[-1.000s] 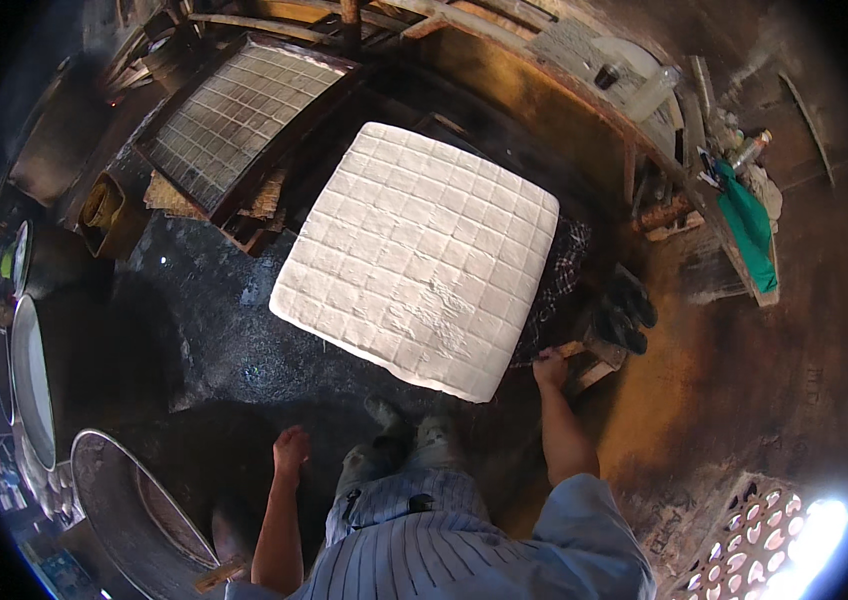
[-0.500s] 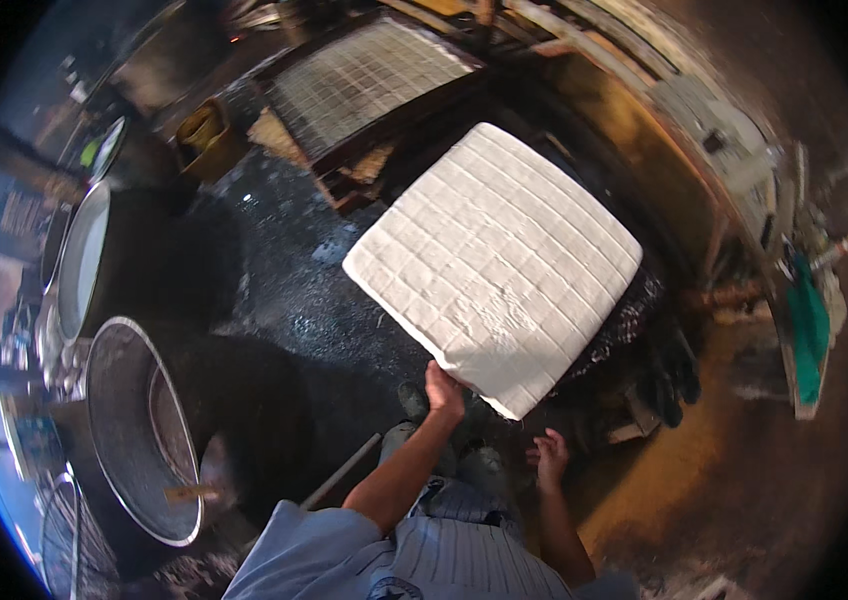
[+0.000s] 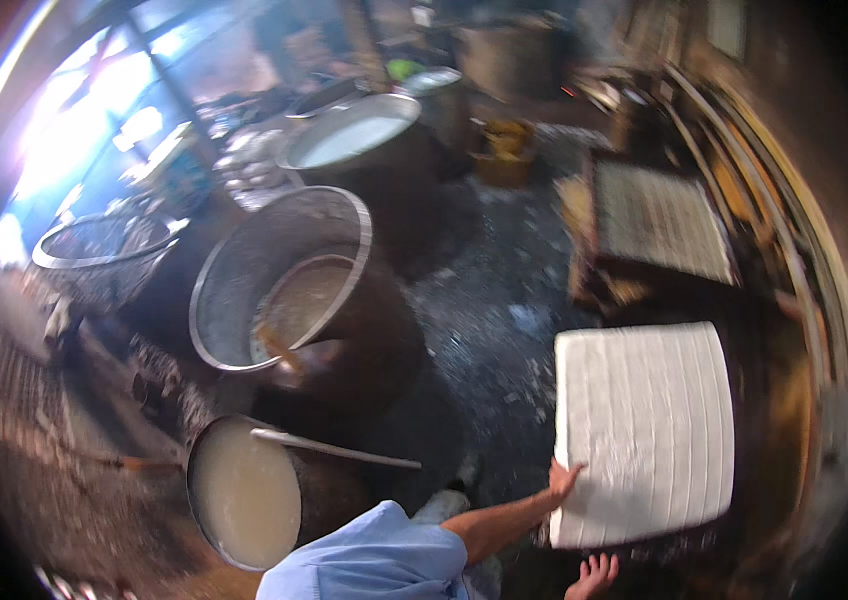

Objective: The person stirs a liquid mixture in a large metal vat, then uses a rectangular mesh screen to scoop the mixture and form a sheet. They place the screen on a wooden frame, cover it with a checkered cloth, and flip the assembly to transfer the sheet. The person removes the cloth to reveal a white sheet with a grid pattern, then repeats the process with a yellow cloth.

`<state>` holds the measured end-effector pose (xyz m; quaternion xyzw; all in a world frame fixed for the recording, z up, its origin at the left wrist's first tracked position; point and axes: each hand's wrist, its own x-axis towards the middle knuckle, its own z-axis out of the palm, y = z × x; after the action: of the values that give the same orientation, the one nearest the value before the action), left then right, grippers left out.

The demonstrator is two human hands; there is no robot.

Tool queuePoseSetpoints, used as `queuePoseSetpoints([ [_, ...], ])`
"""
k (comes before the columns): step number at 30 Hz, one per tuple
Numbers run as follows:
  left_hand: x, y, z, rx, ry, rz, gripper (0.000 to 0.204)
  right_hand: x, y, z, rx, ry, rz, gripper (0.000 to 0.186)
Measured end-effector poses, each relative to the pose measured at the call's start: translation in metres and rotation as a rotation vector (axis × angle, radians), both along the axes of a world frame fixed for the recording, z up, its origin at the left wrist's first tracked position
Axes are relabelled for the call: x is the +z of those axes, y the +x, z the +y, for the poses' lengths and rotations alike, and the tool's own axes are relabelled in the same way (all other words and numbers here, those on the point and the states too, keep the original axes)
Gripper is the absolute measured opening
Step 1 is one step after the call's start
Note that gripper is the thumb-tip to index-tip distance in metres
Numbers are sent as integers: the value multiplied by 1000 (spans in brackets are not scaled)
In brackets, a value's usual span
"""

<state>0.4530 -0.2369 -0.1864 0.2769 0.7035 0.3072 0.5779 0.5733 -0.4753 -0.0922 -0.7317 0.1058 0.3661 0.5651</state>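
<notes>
I'm watching my left hand [image 3: 564,480] pressing open fingers on the white slab [image 3: 644,432] lying right of 2 big vats [image 3: 289,275]; my right hand [image 3: 594,577] is hovering below it, fingers spread, gripping nothing.

The view has swung left, bringing large vats [image 3: 294,290] into sight.

light blue short sleeve [image 3: 374,555] | bare forearms | bare hands

wet dark floor [image 3: 504,310], metal vats [image 3: 274,280], white slab [image 3: 644,430]
</notes>
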Motion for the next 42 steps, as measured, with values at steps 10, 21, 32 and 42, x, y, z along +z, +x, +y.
queuePoseSetpoints([
  [10, 38, 0, 25, 54, -45, -244, 100, -18, -14, 63, 119, 126, 133, 46],
  [21, 30, -9, 14, 85, -137, -296, 85, -38, -22, 69, 170, 161, 224, 44],
  [32, 39, -19, 18, 42, -185, -385, 80, -47, -27, 79, 218, 136, 163, 37],
  [42, 20, -91, 27, -25, -159, -359, 77, -11, -39, 135, 264, 131, 153, 42],
])
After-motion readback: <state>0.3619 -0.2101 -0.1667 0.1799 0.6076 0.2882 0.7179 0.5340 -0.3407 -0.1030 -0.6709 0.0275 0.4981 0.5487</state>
